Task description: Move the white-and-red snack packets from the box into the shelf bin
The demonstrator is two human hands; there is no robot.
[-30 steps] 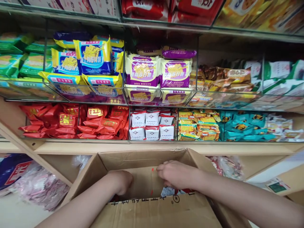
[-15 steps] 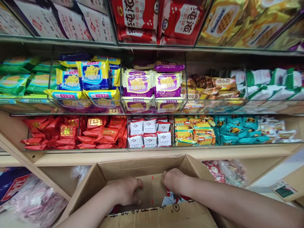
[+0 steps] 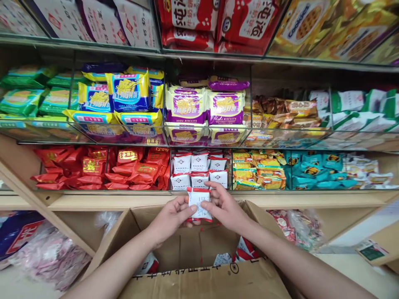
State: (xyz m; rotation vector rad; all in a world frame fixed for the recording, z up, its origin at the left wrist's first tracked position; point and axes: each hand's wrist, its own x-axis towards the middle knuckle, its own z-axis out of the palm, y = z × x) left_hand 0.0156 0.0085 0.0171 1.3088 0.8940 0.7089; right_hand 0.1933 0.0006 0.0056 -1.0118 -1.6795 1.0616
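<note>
I hold a small white packet with red ends above the far part of the cardboard box. My left hand pinches one side of it, thumb on its face; my right hand, fingers loosely curled, pinches the other. Red-and-white packets lie inside the box. Beyond the box, shelved higher, stand white packets.
</note>
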